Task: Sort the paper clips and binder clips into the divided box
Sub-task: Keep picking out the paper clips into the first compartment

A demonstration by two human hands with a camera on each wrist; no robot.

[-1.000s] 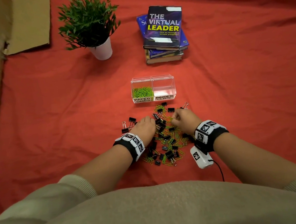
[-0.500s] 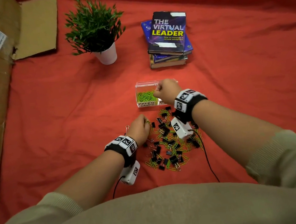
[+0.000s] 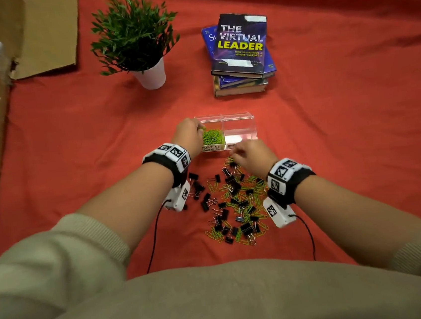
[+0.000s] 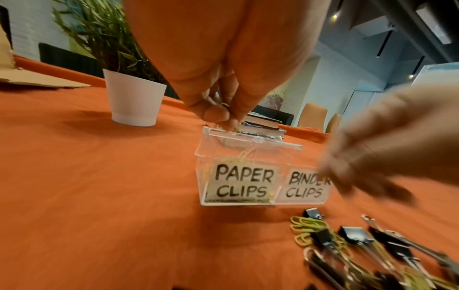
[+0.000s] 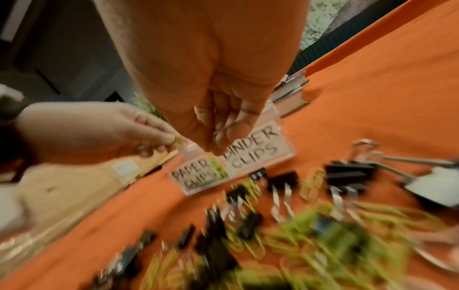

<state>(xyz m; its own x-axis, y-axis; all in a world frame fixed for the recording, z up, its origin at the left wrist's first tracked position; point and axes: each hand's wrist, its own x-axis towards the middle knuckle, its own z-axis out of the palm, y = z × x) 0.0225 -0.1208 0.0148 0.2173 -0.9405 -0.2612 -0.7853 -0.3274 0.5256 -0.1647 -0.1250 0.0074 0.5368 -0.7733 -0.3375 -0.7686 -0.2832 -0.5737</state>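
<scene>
Orange chairs by white wall

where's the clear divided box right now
In the head view the divided box sits mid-cloth, between the stack of books and the clip pile.

Head view looks steeply down from above; both low wrist views closely share the divided box.

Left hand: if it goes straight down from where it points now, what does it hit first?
Probably the green paper clips already in the box's PAPER CLIPS side. The left hand pinches a clip over that compartment's open top, fingertips down. Depth above the rim is unclear.
</scene>
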